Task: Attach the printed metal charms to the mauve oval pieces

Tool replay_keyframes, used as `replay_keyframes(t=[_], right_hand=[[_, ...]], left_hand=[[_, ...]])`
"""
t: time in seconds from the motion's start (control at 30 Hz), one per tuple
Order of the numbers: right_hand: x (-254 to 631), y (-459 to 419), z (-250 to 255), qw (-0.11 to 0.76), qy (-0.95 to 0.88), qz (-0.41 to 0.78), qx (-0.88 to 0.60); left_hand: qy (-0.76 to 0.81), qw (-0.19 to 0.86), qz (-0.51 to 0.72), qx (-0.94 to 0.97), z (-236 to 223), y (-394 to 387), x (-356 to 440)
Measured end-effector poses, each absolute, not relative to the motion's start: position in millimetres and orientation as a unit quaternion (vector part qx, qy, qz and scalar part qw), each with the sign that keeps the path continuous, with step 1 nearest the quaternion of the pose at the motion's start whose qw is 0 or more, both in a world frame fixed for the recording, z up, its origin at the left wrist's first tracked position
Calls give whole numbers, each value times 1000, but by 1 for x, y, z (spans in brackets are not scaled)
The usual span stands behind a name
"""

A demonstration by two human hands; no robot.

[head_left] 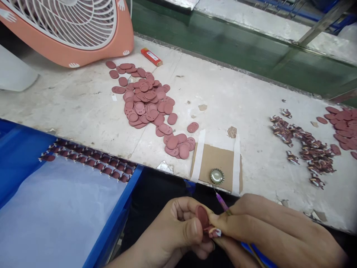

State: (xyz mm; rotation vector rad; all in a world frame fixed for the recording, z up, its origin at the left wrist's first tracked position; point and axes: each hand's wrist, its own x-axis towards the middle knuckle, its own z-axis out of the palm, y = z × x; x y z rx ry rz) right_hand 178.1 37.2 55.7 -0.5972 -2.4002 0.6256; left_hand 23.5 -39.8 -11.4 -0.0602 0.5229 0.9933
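White-topped workbench [83, 100] with a blue crate [113, 219] at its near edge and a salmon desk fan [122, 37] behind. A pile of mauve oval pieces [145, 100] lies on the bench. Left hand [173, 230] grasps one oval piece [202, 217] between thumb and fingers; right hand [273, 223] pinches a purple-tipped pick [221, 201] just beside it.

"What colours reach my screen up close?"

"I'm seeing a dark rose oval rubber tag [202, 216], though it could be maroon in that shadow, and a thin purple plastic needle [222, 202]."

"Around them?"

"A salmon-pink round plastic fan [69, 56] with white grille bars, and a bright blue plastic bin rim [113, 219]."
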Motion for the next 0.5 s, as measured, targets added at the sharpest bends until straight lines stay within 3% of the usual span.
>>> replay_keyframes(t=[0.5], right_hand=[[181, 32, 54, 284, -894, 275, -212]], left_hand=[[256, 836, 483, -46, 1, -46, 21]])
